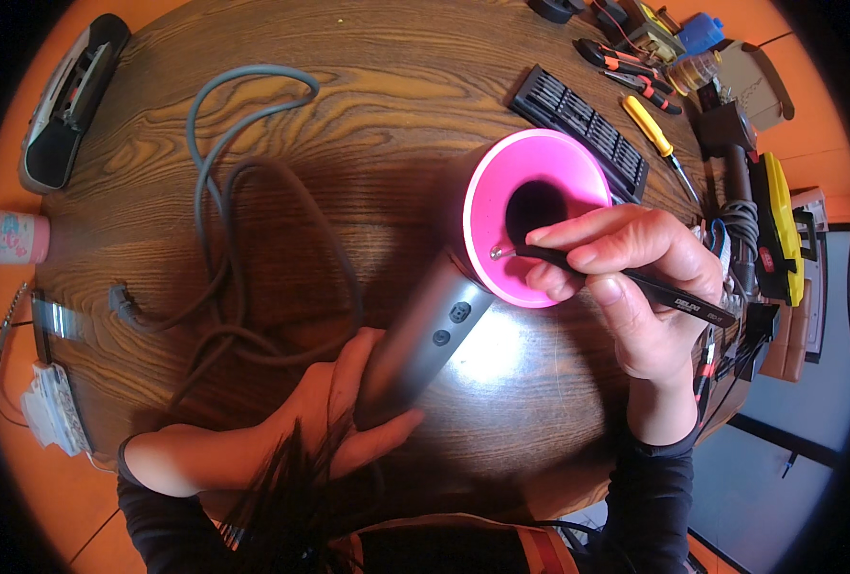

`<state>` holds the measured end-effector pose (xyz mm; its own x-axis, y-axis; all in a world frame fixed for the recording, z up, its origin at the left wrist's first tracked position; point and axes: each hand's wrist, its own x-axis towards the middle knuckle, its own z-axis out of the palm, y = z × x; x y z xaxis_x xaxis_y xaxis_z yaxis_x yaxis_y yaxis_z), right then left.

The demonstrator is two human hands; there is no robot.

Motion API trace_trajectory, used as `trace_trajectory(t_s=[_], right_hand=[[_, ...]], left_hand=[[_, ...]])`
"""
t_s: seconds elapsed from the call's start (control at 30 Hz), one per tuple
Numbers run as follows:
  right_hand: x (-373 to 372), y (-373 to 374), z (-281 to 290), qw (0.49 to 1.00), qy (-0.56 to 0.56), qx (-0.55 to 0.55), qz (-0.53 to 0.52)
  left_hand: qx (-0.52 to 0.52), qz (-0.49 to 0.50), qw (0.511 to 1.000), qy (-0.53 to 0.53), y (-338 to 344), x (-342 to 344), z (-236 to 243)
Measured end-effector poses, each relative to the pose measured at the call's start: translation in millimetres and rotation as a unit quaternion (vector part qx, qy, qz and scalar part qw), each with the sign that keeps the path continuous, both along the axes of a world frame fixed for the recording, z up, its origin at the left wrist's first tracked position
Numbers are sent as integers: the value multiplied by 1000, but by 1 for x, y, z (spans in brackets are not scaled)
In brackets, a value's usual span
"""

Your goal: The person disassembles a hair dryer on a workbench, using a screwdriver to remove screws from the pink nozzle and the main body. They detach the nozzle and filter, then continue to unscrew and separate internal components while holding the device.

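A hair dryer with a grey handle [425, 330] and a round pink head [490, 206] is held tilted over the wooden table. My left hand [353, 407] is wrapped around the lower end of the handle. Between the thumb and fingers of my right hand [640, 277] is a pair of black tweezers [626, 277]. Their tips are at a small shiny metal piece [497, 253] on the lower left of the pink face, beside the dark central opening [536, 212]. Whether the tips grip that piece, I cannot tell. Two dark buttons sit on the handle.
A grey cable [239, 287] lies looped at left. Behind the dryer is a black case of screwdriver bits [578, 124]. A yellow-handled screwdriver [650, 124], pliers [635, 77] and other tools crowd the right edge. A black-and-grey case [71, 105] and a pink cup [12, 237] stand at far left.
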<state>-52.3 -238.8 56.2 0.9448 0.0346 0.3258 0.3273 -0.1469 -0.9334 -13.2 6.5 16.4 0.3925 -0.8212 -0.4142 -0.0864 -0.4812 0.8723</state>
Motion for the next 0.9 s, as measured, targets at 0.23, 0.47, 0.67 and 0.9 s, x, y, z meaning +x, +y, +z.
trace_trajectory(t_s=[0.23,0.47,0.67,0.9], right_hand=[[3,2,-7,997,-14,76,-26],[0,1,-6,999,-8,30,-22],[0,1,-5,1000,-7,23,-19],[-1,1,-4,1000,3,19,-23]], left_hand=[[-119,50,989,-68,-4,-4,-1],[20,55,995,78,0,-2,2],[-11,24,997,-66,2,-5,-1],[15,54,997,57,-2,-1,3]])
